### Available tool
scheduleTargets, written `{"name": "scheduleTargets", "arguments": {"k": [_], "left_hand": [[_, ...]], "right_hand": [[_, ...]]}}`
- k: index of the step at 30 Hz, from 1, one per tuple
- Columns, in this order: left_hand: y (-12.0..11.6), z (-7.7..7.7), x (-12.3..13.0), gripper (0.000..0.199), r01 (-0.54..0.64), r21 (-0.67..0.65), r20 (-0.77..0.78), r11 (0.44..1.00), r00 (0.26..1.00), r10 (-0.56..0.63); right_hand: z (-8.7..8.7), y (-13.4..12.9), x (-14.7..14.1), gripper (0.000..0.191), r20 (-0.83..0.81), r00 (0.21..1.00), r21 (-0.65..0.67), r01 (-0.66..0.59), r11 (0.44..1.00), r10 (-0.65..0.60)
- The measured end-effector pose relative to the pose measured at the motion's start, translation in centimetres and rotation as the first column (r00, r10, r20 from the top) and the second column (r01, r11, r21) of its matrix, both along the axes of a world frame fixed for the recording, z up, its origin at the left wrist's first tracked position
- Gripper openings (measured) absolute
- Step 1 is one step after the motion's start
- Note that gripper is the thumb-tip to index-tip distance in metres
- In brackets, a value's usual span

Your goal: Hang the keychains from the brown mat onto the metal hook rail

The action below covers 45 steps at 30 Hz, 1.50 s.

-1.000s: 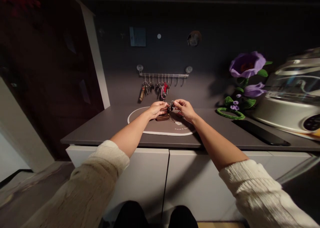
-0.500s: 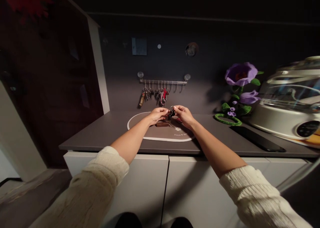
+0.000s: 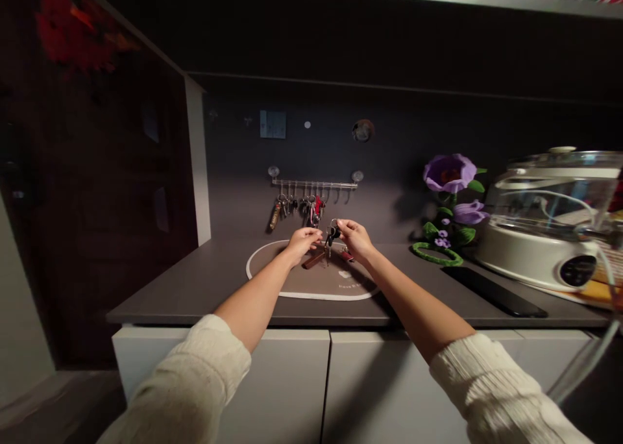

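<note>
A: Going L to R, what're the hands doing?
B: L hand [image 3: 304,243] is hovering just beside the keys, thumb almost meeting fingers; can't tell if it's gripping anything. Brown fob [image 3: 315,259] is slanting over the mat [image 3: 314,285]; can't tell if it's touching. Key bunch [image 3: 333,233] is hanging betw. the hands.
A: How's it handling, prob.?
B: I'm guessing light, keys stiff + a bit slippery, swinging loose, nothing fragile. I'd be taking it by the ring [image 3: 334,222], not a dangling key.
A: R hand [image 3: 356,237]?
B: Thumb + forefinger are pinching that ring, tips closed.
A: Farther R?
B: Black slab [image 3: 494,292], prob. a phone, is lying on the counter [image 3: 182,295].
</note>
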<state>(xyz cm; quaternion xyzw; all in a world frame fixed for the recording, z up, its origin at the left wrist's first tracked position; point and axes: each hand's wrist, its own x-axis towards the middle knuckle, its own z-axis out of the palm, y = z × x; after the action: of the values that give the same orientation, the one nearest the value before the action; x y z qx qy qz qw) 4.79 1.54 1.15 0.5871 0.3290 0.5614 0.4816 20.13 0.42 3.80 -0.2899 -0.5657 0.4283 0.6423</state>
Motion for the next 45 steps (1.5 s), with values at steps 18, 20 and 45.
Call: {"name": "scheduleTargets", "arguments": {"k": [18, 20, 45], "left_hand": [[1.5, -0.9, 0.1, 0.018, -0.314, 0.31, -0.233, 0.897, 0.89, 0.392], [1.4, -0.8, 0.1, 0.018, -0.337, 0.333, -0.249, 0.881, 0.87, 0.427], [1.0, -0.6, 0.2, 0.02, -0.351, 0.413, -0.298, 0.841, 0.82, 0.489]], "right_hand": [[5.6, 4.1, -0.5, 0.021, -0.045, 0.991, -0.047, 0.124, 0.991, -0.126], [6.1, 4.8, -0.6, 0.022, -0.049, 0.986, -0.049, 0.158, 0.986, -0.161], [7.2, 8.7, -2.7, 0.023, -0.199, 0.915, -0.223, 0.306, 0.926, -0.35]]}}
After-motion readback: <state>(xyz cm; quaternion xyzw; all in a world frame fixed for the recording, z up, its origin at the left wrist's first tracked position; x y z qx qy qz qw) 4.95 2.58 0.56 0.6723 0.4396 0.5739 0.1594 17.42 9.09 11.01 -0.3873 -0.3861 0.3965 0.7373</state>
